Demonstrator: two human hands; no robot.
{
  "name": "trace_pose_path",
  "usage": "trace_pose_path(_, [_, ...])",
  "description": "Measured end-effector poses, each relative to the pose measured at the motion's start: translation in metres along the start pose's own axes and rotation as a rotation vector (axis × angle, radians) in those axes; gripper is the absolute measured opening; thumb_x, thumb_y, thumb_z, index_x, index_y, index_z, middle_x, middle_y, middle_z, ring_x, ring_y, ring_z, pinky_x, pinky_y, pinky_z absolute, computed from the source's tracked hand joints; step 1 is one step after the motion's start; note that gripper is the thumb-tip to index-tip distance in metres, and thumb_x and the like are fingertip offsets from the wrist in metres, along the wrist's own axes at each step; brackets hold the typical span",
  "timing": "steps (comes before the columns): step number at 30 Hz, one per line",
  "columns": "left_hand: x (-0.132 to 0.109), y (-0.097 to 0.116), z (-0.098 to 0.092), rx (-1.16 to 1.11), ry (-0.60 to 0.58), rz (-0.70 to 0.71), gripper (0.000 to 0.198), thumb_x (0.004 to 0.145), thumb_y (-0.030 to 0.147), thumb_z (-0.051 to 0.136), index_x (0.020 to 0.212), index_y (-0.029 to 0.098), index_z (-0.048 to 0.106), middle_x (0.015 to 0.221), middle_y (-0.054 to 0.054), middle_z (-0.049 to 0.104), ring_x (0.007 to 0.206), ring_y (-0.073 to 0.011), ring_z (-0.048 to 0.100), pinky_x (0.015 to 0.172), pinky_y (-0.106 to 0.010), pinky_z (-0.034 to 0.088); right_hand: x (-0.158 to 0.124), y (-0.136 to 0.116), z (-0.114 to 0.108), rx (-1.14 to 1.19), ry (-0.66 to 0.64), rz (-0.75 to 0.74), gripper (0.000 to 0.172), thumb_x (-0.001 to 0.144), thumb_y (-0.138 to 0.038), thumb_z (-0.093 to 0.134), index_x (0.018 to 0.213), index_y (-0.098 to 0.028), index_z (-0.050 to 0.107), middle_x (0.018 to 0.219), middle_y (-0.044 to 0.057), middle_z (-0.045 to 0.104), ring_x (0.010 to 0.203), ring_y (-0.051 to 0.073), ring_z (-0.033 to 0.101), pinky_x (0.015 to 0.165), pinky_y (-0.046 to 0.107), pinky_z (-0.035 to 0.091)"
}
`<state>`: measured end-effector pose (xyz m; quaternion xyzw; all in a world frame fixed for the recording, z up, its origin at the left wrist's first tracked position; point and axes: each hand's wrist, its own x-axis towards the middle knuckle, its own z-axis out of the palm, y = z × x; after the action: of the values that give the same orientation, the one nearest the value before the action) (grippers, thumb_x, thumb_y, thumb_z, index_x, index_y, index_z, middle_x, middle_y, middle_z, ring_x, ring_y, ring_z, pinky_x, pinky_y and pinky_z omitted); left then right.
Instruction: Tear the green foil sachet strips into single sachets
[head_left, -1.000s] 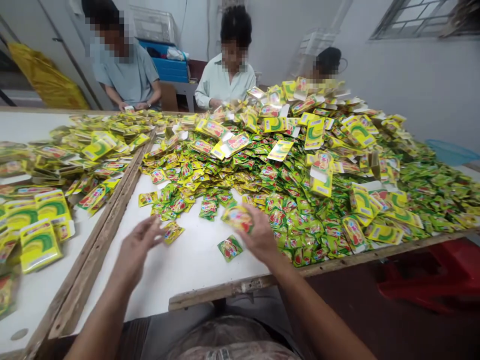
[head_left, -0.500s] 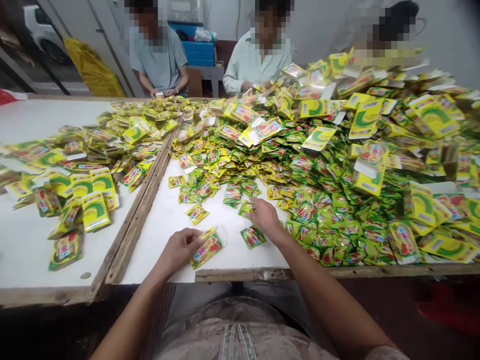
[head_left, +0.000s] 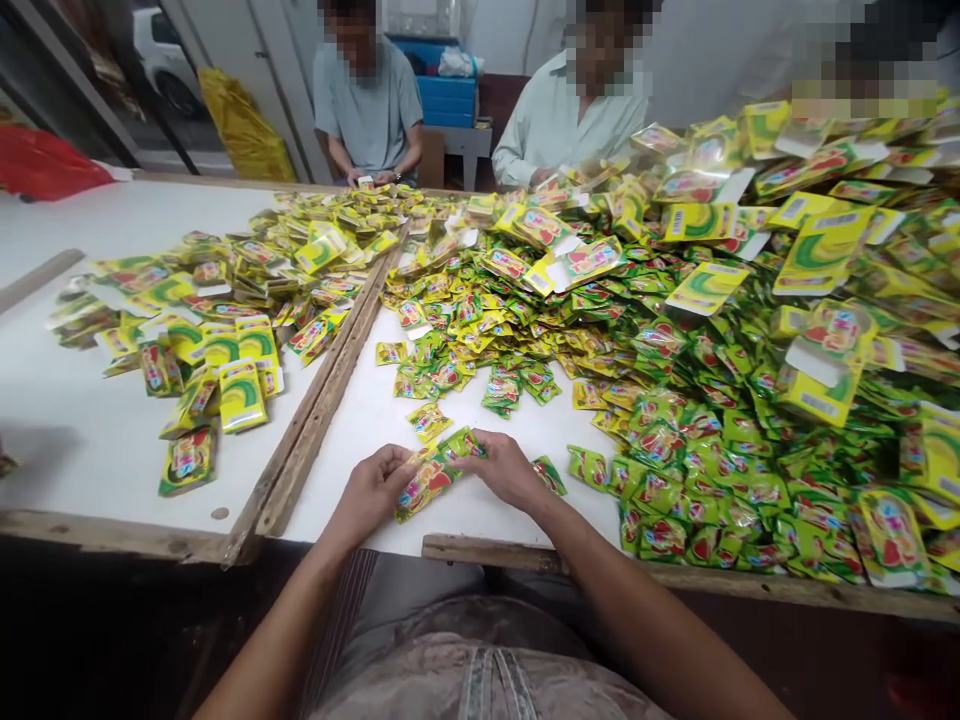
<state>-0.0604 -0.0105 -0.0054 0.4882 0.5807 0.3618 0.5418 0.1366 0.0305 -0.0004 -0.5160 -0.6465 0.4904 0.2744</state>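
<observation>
Near the front edge of the white table, my left hand [head_left: 375,492] grips a yellow box [head_left: 422,490] printed with red fruit, held tilted. My right hand [head_left: 510,468] pinches a green packet [head_left: 460,445] at the box's upper right end; whether the packet is partly inside the box cannot be made out. Just beyond lies a loose yellow packet [head_left: 428,422]. Another green packet [head_left: 549,474] rests beside my right hand, partly hidden by it. A large heap of green packets [head_left: 675,430] spreads to the right.
Wooden strips [head_left: 330,390] divide the table left of my hands. Beyond them lies a pile of yellow boxes [head_left: 241,394]. More boxes [head_left: 821,240] top the heap at right. Two people sit across the table, with a third partly visible at right. A red bag [head_left: 52,165] lies far left.
My right hand has lifted a green packet from the table and brought it left to the box in my left hand. The view has turned slightly left.
</observation>
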Motion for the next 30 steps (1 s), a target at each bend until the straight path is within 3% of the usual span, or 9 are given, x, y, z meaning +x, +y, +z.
trace_pose_path(5, [-0.002, 0.003, -0.007, -0.057, -0.060, 0.007, 0.037, 0.071, 0.051, 0.063, 0.080, 0.015, 0.061, 0.069, -0.002, 0.062, 0.062, -0.0138, 0.053, 0.056, -0.023, 0.040, 0.002, -0.009, -0.001, -0.026, -0.097, 0.010, 0.025, 0.073, -0.040, 0.061, 0.066, -0.016, 0.056, 0.057, -0.004, 0.052, 0.059, 0.011, 0.045, 0.056, 0.023, 0.034])
trace_pose_path(10, [-0.004, 0.003, -0.010, -0.225, 0.014, -0.008, 0.037, 0.068, 0.048, 0.068, 0.081, 0.013, 0.064, 0.073, -0.003, 0.065, 0.064, -0.0133, 0.056, 0.058, -0.022, 0.042, 0.009, -0.011, 0.017, 0.031, 0.063, -0.045, 0.030, 0.079, -0.042, 0.053, 0.063, -0.017, 0.055, 0.058, -0.004, 0.049, 0.060, 0.012, 0.045, 0.056, 0.023, 0.034])
trace_pose_path(13, [-0.007, -0.001, -0.016, -0.326, 0.067, -0.045, 0.040, 0.064, 0.047, 0.072, 0.086, 0.013, 0.066, 0.078, -0.004, 0.068, 0.066, -0.0147, 0.059, 0.061, -0.024, 0.045, 0.014, -0.011, 0.028, -0.049, 0.069, -0.044, 0.033, 0.077, -0.045, 0.055, 0.060, -0.016, 0.057, 0.057, -0.003, 0.050, 0.057, 0.012, 0.045, 0.054, 0.024, 0.034])
trace_pose_path(15, [-0.009, -0.004, -0.023, -0.356, 0.111, -0.089, 0.044, 0.060, 0.047, 0.075, 0.086, 0.013, 0.067, 0.078, -0.005, 0.069, 0.065, -0.0155, 0.060, 0.061, -0.025, 0.045, 0.019, -0.013, 0.028, -0.108, 0.094, -0.088, 0.029, 0.078, -0.042, 0.054, 0.074, -0.016, 0.064, 0.068, 0.000, 0.060, 0.061, 0.014, 0.050, 0.056, 0.025, 0.039])
trace_pose_path(17, [-0.011, -0.006, -0.030, -0.361, 0.161, -0.128, 0.047, 0.055, 0.047, 0.077, 0.084, 0.013, 0.067, 0.076, -0.005, 0.070, 0.063, -0.0156, 0.060, 0.059, -0.025, 0.045, 0.027, -0.014, 0.023, -0.217, 0.125, -0.221, 0.027, 0.081, -0.031, 0.050, 0.099, -0.017, 0.065, 0.096, 0.006, 0.066, 0.079, 0.017, 0.057, 0.071, 0.029, 0.045])
trace_pose_path(21, [-0.012, -0.006, -0.040, -0.342, 0.236, -0.141, 0.047, 0.052, 0.048, 0.078, 0.083, 0.013, 0.068, 0.073, -0.004, 0.070, 0.060, -0.0147, 0.059, 0.056, -0.024, 0.044, 0.047, -0.010, 0.014, -0.653, -0.128, -0.471, 0.053, 0.071, -0.005, 0.047, 0.122, -0.019, 0.055, 0.131, 0.008, 0.053, 0.121, 0.023, 0.044, 0.097, 0.039, 0.037])
trace_pose_path(24, [-0.009, -0.006, -0.040, -0.329, 0.255, -0.139, 0.047, 0.053, 0.048, 0.078, 0.083, 0.013, 0.068, 0.073, -0.004, 0.070, 0.060, -0.0150, 0.059, 0.056, -0.024, 0.044, 0.053, -0.002, 0.012, -0.828, -0.203, -0.488, 0.051, 0.074, 0.000, 0.040, 0.120, -0.018, 0.056, 0.124, 0.009, 0.058, 0.114, 0.022, 0.048, 0.094, 0.039, 0.038])
trace_pose_path(27, [-0.005, -0.007, -0.036, -0.311, 0.216, -0.123, 0.047, 0.056, 0.048, 0.076, 0.084, 0.012, 0.068, 0.074, -0.005, 0.070, 0.061, -0.0156, 0.059, 0.057, -0.024, 0.044, 0.048, 0.006, 0.007, -0.726, -0.075, -0.399, 0.037, 0.083, -0.006, 0.036, 0.108, -0.016, 0.060, 0.106, 0.011, 0.066, 0.098, 0.021, 0.055, 0.088, 0.037, 0.040])
trace_pose_path(30, [-0.001, -0.009, -0.031, -0.250, 0.184, -0.104, 0.045, 0.061, 0.049, 0.072, 0.086, 0.012, 0.067, 0.075, -0.005, 0.070, 0.061, -0.0155, 0.059, 0.055, -0.023, 0.043, 0.036, 0.004, -0.004, -0.355, 0.047, -0.204, 0.026, 0.088, -0.023, 0.040, 0.107, -0.017, 0.057, 0.095, 0.007, 0.065, 0.085, 0.019, 0.057, 0.077, 0.031, 0.043])
